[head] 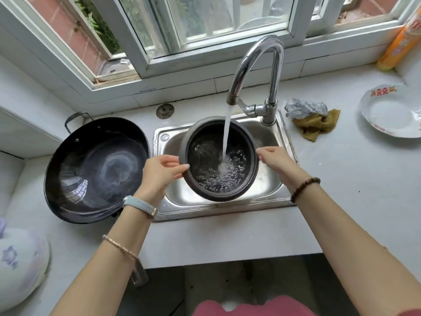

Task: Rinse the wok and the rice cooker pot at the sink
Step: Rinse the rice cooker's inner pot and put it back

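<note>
One white counter [341, 179] spans the view beneath a window; its near edge ends above a dark floor. Leftmost on it sits a black wok [95, 169], empty and glossy, with one loop handle visible at the far rim and its near side partly hidden by the left forearm. Set into the counter is a steel sink [227, 212], its basin largely covered by the rice cooker pot [205, 156], which is held over the basin, tilted slightly toward the viewer. A chrome faucet [262, 49] arches above; its water stream [226, 137] falls into the pot, where churning water obscures the bottom. At right, a white plate [391, 112] is cut off by the frame edge, as is an orange bottle [396, 49] whose label is unreadable. A pale floral object [20, 258] at lower left cannot be identified. The hands are apart: left hand [159, 172] pinches the pot's left rim, thumb on top; right hand [275, 159] grips the right rim, fingertips hidden. Beside the faucet lie a silver scourer [305, 108] and a mustard cloth [316, 124], touching.
</note>
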Demonstrator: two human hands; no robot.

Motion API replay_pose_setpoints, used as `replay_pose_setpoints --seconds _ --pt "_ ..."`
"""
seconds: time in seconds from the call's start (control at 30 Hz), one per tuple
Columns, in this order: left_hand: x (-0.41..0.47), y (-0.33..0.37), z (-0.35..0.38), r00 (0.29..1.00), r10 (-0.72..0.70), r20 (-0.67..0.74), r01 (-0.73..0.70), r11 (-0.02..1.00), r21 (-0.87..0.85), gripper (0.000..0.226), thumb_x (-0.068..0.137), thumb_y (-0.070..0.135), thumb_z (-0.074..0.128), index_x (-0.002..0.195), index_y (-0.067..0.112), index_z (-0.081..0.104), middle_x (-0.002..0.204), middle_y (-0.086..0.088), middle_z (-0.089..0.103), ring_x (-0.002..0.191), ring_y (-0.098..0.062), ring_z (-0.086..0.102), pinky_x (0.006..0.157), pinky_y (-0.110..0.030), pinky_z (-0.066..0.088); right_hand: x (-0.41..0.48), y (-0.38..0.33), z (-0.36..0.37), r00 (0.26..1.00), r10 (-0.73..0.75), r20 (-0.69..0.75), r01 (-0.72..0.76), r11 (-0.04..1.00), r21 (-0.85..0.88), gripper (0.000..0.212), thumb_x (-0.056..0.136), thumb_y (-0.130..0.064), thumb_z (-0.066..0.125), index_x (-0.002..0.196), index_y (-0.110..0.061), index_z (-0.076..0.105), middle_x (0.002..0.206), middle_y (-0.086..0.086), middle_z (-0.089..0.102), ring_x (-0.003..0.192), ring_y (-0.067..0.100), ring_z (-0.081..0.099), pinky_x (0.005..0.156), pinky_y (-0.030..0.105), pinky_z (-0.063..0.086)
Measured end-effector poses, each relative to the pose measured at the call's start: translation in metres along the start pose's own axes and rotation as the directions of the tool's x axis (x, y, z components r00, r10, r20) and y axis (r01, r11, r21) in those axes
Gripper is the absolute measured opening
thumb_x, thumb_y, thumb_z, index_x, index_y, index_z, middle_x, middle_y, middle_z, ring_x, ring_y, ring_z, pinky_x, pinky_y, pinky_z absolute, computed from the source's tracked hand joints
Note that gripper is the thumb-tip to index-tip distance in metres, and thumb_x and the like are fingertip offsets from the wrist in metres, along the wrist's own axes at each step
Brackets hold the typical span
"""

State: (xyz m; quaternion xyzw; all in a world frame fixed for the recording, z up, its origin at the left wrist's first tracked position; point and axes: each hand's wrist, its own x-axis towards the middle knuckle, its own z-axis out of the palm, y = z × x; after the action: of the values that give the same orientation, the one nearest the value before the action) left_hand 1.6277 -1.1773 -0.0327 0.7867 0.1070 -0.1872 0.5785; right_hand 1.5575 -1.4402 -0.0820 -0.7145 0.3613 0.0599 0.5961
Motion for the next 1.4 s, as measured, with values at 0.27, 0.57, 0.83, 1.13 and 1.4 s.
replay_pose_setpoints --seconds 0.27,0.57,0.83,1.13,1.4 --pt "0.004 0.009 -0.009 0.99 -0.13 0.053 0.134 0.988 -0.073 0.018 0.076 -0.001 0.077 0.09 -0.009 0.068 0.084 -0.02 0.071 0.074 -0.021 0.073 0.07 -0.019 0.059 -0.004 0.006 0.006 0.999 0.031 0.018 -0.031 0.999 -0.022 0.019 0.088 -0.017 0.058 0.071 -0.009 0.059 0.059 0.005 0.045 0.058 0.014 0.039 0.056 0.023 0.035" --pt "0.008 -0.022 0.002 0.889 -0.427 0.162 0.448 0.886 -0.121 0.009 0.08 -0.007 0.071 0.082 -0.012 0.064 0.062 -0.015 0.07 0.055 -0.015 0.07 0.051 -0.015 0.055 -0.001 0.002 -0.01 0.994 -0.079 -0.071 0.072 0.993 -0.092 0.017 0.083 -0.012 0.055 0.067 -0.009 0.059 0.066 0.008 0.043 0.067 0.018 0.04 0.065 0.027 0.034" --pt "0.007 -0.011 -0.01 0.926 -0.367 0.092 0.375 0.922 -0.092 0.015 0.078 -0.009 0.072 0.089 -0.017 0.064 0.062 -0.016 0.07 0.056 -0.016 0.07 0.056 -0.018 0.057 -0.012 0.022 0.004 1.0 0.022 -0.017 -0.026 0.963 -0.267 0.045 0.082 -0.001 0.051 0.044 -0.015 0.032 0.033 -0.008 0.021 0.048 0.018 0.022 0.05 0.028 0.019" --pt "0.013 0.035 -0.022 0.957 -0.29 -0.027 0.291 0.957 0.012 0.009 0.078 -0.01 0.071 0.081 -0.013 0.064 0.059 -0.015 0.069 0.053 -0.016 0.07 0.049 -0.016 0.054 -0.03 0.055 0.056 0.972 0.215 0.096 -0.201 0.97 -0.137 0.039 0.083 0.003 0.051 0.049 -0.01 0.035 0.02 -0.01 0.025 0.045 0.018 0.026 0.042 0.025 0.02" --pt "0.016 0.067 -0.017 0.985 -0.169 -0.028 0.171 0.979 0.114 0.023 0.078 -0.008 0.072 0.099 -0.013 0.065 0.088 -0.022 0.068 0.056 -0.013 0.071 0.054 -0.014 0.055 -0.038 0.061 0.085 0.946 0.29 0.147 -0.303 0.95 0.077 0.03 0.085 -0.006 0.056 0.059 -0.014 0.043 0.058 0.005 0.044 0.045 0.015 0.035 0.043 0.019 0.026"
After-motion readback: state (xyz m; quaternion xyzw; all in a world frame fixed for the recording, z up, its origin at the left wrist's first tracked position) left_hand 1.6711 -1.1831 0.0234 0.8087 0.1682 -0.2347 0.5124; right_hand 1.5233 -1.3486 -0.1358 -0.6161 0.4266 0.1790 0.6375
